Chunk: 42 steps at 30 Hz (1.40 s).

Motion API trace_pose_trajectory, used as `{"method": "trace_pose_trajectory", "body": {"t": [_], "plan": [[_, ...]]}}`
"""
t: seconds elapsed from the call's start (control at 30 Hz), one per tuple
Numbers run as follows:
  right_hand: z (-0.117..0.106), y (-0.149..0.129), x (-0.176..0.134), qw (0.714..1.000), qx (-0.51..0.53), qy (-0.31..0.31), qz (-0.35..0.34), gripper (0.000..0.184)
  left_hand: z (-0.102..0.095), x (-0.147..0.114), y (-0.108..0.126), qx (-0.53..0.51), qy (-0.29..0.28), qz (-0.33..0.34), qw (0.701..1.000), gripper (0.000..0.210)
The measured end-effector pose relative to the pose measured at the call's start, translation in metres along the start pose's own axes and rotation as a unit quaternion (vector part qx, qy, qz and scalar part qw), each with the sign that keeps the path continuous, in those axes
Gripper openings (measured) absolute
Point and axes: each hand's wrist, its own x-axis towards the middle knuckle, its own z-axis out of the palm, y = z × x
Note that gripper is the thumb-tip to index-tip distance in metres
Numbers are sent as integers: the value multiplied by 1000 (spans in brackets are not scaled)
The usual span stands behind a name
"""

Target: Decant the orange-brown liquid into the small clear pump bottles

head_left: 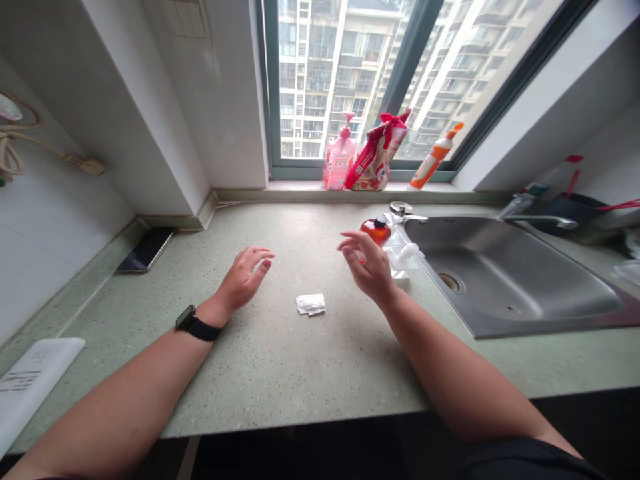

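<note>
A small folded white tissue [311, 305] lies on the speckled green countertop [300, 373], between my hands and a little nearer to me. My left hand [245, 277] hovers to its left, fingers loosely curved and apart, holding nothing; a black watch [193, 323] is on that wrist. To the tissue's right, my right hand [369, 263] is raised with bent, parted fingers and holds nothing. Just behind the right hand stands an amber bottle [377, 230] with a black cap, partly hidden by it. White crumpled plastic [407, 257] sits beside that bottle, near the sink.
A steel sink [520, 280] with a faucet [545, 219] takes up the right side. A phone [147, 251] lies at the back left, a white panel [37, 380] at the front left. On the windowsill are a pink pump bottle [340, 160], a red bag [377, 157] and an orange-white bottle [435, 160].
</note>
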Motion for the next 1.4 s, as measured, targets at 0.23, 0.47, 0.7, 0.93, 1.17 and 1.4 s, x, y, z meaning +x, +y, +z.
{"method": "trace_pose_trajectory", "body": {"t": [0.23, 0.47, 0.7, 0.93, 1.17, 1.4], "plan": [[38, 2, -14, 962, 155, -177, 139, 34, -5, -1, 9, -77, -11, -61, 995, 53], [46, 21, -18, 923, 178, -268, 211, 37, -6, -2, 5, -95, -72, -143, 982, 60], [45, 16, -17, 928, 143, -286, 191, 33, -6, 0, 7, -96, -134, -126, 978, 57], [45, 18, -17, 929, 131, -292, 183, 31, -6, 0, 6, -103, -110, -135, 979, 58], [43, 16, -15, 931, 116, -302, 170, 27, -4, 3, -3, -279, -51, -254, 925, 53], [44, 14, -14, 933, 129, -295, 162, 26, -15, 8, -11, -397, 37, -297, 868, 49]]}}
